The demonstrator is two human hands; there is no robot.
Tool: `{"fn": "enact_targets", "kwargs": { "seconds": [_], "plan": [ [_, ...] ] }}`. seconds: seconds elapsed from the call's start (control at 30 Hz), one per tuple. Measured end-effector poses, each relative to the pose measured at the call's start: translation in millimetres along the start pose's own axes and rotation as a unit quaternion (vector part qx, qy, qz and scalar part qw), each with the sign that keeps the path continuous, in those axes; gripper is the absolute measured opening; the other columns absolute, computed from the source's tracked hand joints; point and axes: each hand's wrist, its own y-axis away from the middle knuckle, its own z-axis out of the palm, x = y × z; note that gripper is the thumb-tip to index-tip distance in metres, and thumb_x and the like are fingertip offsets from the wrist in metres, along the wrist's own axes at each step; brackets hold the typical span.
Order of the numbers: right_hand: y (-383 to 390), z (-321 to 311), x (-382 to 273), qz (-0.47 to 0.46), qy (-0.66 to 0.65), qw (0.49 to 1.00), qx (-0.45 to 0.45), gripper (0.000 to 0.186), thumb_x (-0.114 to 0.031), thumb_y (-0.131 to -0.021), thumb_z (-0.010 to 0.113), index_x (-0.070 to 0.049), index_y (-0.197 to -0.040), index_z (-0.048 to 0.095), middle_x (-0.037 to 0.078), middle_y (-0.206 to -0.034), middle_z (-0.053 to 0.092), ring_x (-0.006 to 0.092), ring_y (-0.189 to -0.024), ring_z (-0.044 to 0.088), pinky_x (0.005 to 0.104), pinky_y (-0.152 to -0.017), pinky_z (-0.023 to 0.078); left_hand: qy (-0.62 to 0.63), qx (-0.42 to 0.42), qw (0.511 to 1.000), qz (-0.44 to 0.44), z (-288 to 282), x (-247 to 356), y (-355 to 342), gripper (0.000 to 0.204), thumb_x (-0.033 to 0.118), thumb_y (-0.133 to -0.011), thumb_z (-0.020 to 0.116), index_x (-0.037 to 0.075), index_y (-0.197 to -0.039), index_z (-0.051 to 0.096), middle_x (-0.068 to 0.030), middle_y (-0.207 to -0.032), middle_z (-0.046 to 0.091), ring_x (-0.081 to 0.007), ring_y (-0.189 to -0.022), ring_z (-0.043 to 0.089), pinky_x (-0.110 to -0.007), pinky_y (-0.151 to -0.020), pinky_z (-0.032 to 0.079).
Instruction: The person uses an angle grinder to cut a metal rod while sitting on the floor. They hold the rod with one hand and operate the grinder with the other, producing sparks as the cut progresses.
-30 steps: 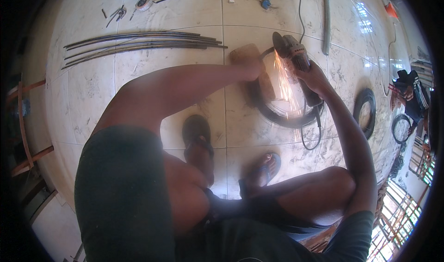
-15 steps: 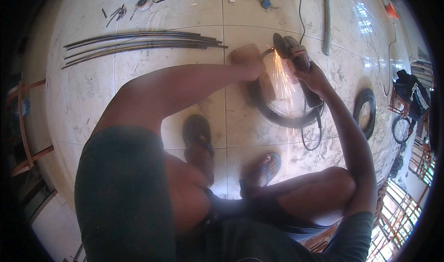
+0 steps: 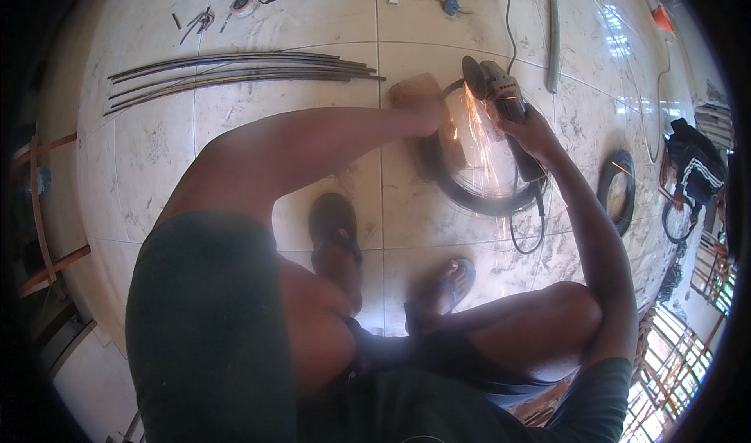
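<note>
My right hand [image 3: 530, 134] grips a black angle grinder [image 3: 501, 87], whose disc throws a bright spray of orange sparks downward. My left hand [image 3: 422, 114] presses closed beside the disc, at a brown block [image 3: 415, 87]; what exactly it holds is hidden, though a dark curved piece [image 3: 452, 87] runs from there toward the disc. A black coil of wire [image 3: 485, 206] lies under the sparks, with another brown block [image 3: 454, 149] within it. The grinder's cord loops beside the coil.
Several steel rods [image 3: 242, 73], a tape measure [image 3: 244, 5], short offcuts [image 3: 202, 22] and grey tubes [image 3: 551, 36] lie on the tiled floor [image 3: 313, 161]. A second coil [image 3: 618, 192] is at the right. A co-worker [image 3: 696, 161] bends over a ring at the far right; wooden frames [image 3: 39, 208] stand left.
The spark spray shifts slightly, while my hands and the grinder stay almost in place. The co-worker at the far right has bent further over and moved their arm.
</note>
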Motion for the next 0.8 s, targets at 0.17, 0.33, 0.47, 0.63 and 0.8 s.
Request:
{"fn": "enact_targets", "kwargs": {
  "seconds": [0.17, 0.33, 0.47, 0.63, 0.8],
  "plan": [
    [8.5, -4.1, -15.9, 0.008, -0.005, 1.000, -0.018, 0.072, -0.040, -0.081, 0.081, 0.003, -0.134, 0.057, 0.025, -0.117, 0.071, 0.0340, -0.107, 0.071, 0.0422, -0.093, 0.054, -0.047, -0.007, 0.999, 0.009, 4.7, -4.4, -5.1, 0.039, 0.026, -0.101, 0.051, 0.001, -0.085, 0.077, -0.0142, -0.072, 0.074, -0.0303, -0.068, 0.075, -0.046, -0.069, 0.059],
    [12.5, -3.6, -17.5, 0.010, 0.002, 1.000, -0.003, 0.061, -0.029, -0.087, 0.076, 0.005, -0.135, 0.058, 0.017, -0.111, 0.071, 0.0214, -0.096, 0.068, 0.0363, -0.086, 0.054, -0.039, -0.004, 0.999, -0.002, 8.1, -3.3, -8.3, 0.037, 0.025, -0.100, 0.053, 0.000, -0.087, 0.077, -0.0154, -0.074, 0.074, -0.0317, -0.072, 0.076, -0.046, -0.071, 0.059],
    [7.7, -3.6, -8.5, -0.070, 0.004, 0.998, 0.005, 0.060, -0.028, -0.087, 0.075, 0.005, -0.135, 0.058, 0.017, -0.111, 0.071, 0.0219, -0.096, 0.068, 0.0364, -0.086, 0.054, -0.035, 0.004, 0.999, -0.014, 14.3, -6.8, -13.9, 0.038, 0.029, -0.102, 0.054, 0.000, -0.091, 0.077, -0.0174, -0.080, 0.076, -0.0337, -0.077, 0.076, -0.047, -0.074, 0.059],
    [12.7, -1.8, -20.8, 0.000, -0.013, 1.000, -0.005, 0.061, -0.028, -0.087, 0.076, 0.005, -0.135, 0.058, 0.017, -0.110, 0.071, 0.0223, -0.097, 0.068, 0.0363, -0.087, 0.054, -0.032, 0.046, 0.998, 0.007, 21.9, -14.2, -14.1, 0.041, 0.033, -0.103, 0.054, 0.000, -0.095, 0.077, -0.0189, -0.088, 0.076, -0.0359, -0.082, 0.076, -0.049, -0.077, 0.058],
    [9.5, -4.5, -9.1, 0.012, -0.010, 1.000, 0.003, 0.072, -0.037, -0.082, 0.081, 0.002, -0.137, 0.057, 0.021, -0.116, 0.071, 0.0307, -0.104, 0.071, 0.0407, -0.092, 0.054, -0.044, 0.010, 0.999, 0.011, 11.2, -3.3, -11.2, 0.043, 0.034, -0.104, 0.053, 0.000, -0.090, 0.077, -0.0183, -0.079, 0.075, -0.0346, -0.076, 0.076, -0.048, -0.074, 0.059]
  ]
}}
